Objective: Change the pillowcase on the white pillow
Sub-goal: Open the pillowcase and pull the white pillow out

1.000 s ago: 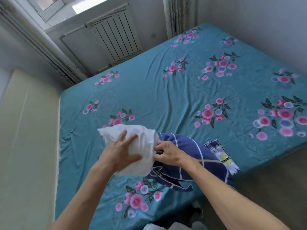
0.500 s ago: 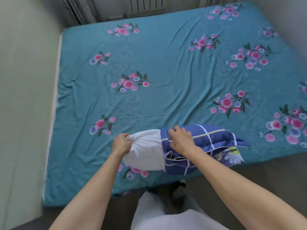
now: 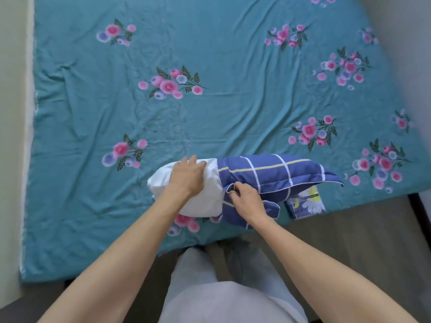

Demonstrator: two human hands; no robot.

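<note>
The white pillow (image 3: 205, 199) lies near the bed's front edge, its right half inside a blue pillowcase with white and yellow check lines (image 3: 270, 173). My left hand (image 3: 186, 177) lies flat on the bare white end of the pillow, fingers spread over it. My right hand (image 3: 245, 199) pinches the open hem of the blue pillowcase at its near side. A second, folded pillowcase with a daisy print (image 3: 305, 202) lies on the bed just under the blue one's right end.
The bed carries a teal sheet with pink flower sprays (image 3: 210, 113), wrinkled across the middle. A pale wall (image 3: 11, 136) runs along its left side. Dark floor (image 3: 349, 229) and my light trousers (image 3: 221, 287) are below.
My left hand let go of the pinched pillow corner and now rests flat on the pillow. My right hand slid from the top of the pillowcase hem to its near side. The view tilted downward.
</note>
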